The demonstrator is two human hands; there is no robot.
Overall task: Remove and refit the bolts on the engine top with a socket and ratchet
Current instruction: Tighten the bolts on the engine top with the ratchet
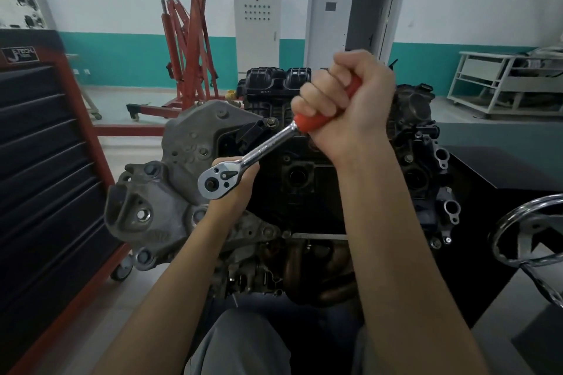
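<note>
Big gray engine [189, 143] in the middle, red crane [189, 39] far behind, right hand [344, 106] wrapped tight round the ratchet [243, 161] red handle, left hand [234, 189] cupping its shiny head from under, above the engine top

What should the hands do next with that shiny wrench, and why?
Probably swing the red handle round. The right hand grips it, and the left hand cups beneath the ratchet head over the engine, steadying it. Whether the socket sits on a bolt is hidden.
</note>
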